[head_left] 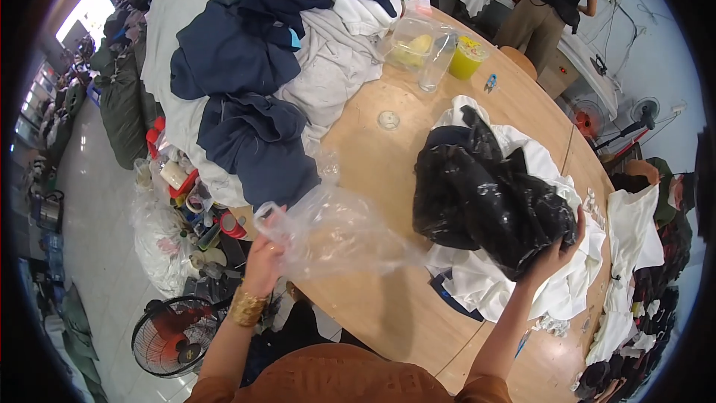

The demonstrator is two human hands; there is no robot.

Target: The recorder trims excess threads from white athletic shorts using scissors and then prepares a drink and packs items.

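Over the near left edge of the wooden table (pixel 365 123), my left hand (pixel 265 257) is closed on a clear plastic bag (pixel 335 231), which trails toward the middle. On the right, my right hand (pixel 556 254) is wrapped round the lower right side of a black plastic bag (pixel 485 186). That bag is shiny and crumpled, and its contents are hidden. White cloth (pixel 477 280) lies beneath and around it, with a dark navy piece of cloth (pixel 453 298) at its near edge.
Navy garments (pixel 239 45) and white and grey clothes are heaped at the far left. A clear container (pixel 410 41), a green-yellow cup (pixel 468 57) and blue thread snips (pixel 490 83) sit at the far side. A fan (pixel 175 336) stands lower left. Another person (pixel 552 0) works beyond the table.
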